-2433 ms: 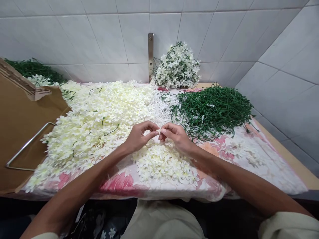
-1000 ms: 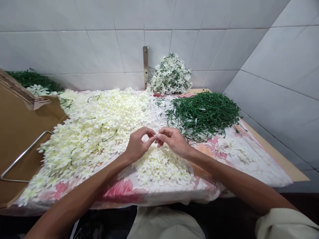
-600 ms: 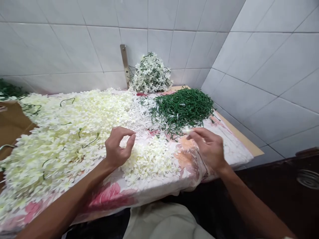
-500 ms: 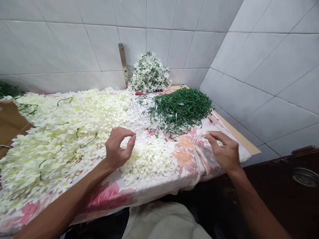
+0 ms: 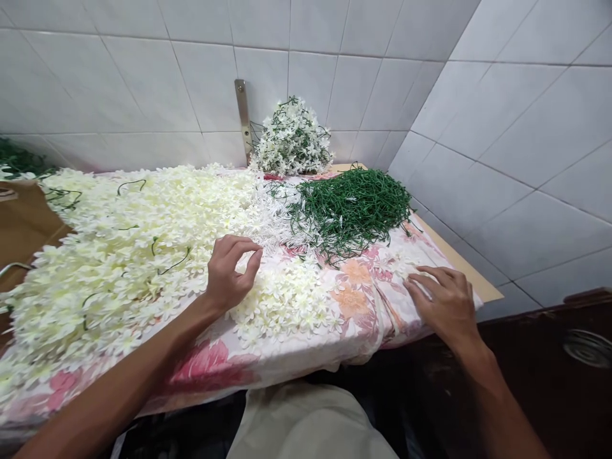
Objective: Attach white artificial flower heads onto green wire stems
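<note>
My left hand (image 5: 232,271) hovers over a small heap of white flower heads (image 5: 287,306) at the table's front, fingers loosely curled, thumb and forefinger apart, nothing visible between them. My right hand (image 5: 442,306) lies flat with fingers stretched on the floral cloth (image 5: 354,299) near the table's right edge and holds nothing. A large spread of cream flower heads (image 5: 119,255) covers the left half. A heap of green stems (image 5: 354,204) lies beyond my right hand.
A bunch of white flowers on stems (image 5: 291,137) leans on the tiled wall by a metal bracket (image 5: 243,108). White plastic pieces (image 5: 268,217) lie between the heaps. Brown cardboard (image 5: 23,217) is at far left. Dark furniture (image 5: 574,331) stands at right.
My hands were pinched together on a small flower, then parted. The right hand swung right and came down flat on the cloth. The view turned right; the left hand stayed put.
</note>
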Tool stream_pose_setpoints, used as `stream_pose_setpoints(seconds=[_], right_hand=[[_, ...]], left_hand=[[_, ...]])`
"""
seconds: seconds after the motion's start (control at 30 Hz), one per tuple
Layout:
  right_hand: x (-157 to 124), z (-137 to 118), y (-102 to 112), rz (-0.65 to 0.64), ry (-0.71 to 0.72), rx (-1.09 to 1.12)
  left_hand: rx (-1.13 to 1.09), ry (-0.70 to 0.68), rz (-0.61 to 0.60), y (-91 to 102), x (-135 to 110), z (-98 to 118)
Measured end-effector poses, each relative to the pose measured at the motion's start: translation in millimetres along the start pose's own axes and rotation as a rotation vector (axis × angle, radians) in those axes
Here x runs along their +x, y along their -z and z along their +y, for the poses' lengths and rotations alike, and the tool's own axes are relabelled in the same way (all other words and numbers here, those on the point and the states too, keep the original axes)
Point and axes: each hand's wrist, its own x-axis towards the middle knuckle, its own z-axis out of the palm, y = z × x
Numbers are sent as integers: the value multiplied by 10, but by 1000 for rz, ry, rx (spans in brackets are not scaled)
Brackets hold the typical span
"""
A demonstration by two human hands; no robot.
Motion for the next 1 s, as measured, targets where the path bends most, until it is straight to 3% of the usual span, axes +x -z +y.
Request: stream_pose_setpoints(seconds=[0.2, 0.33, 0.43, 0.6, 0.73, 0.9, 1.0], right_hand=[[-33, 40, 34, 47, 15, 80], [63, 10, 98, 156, 13, 162], [244, -186, 175, 185, -14, 268], [755, -774, 272, 161, 69, 589], [1174, -1214, 218, -9, 214, 681], [1487, -1622, -46, -408, 425, 655], [1556, -1809, -188, -613, 556, 627]], left_hand=[[-27, 110, -90, 11, 9, 7], [-110, 199, -380, 39, 87, -92], [-66, 179, -605, 31, 152, -244], [96, 55, -855, 13, 252, -432], [57, 74, -890, -14, 258, -467], [56, 113, -804, -32, 187, -488], [14, 168, -678, 12, 165, -494]])
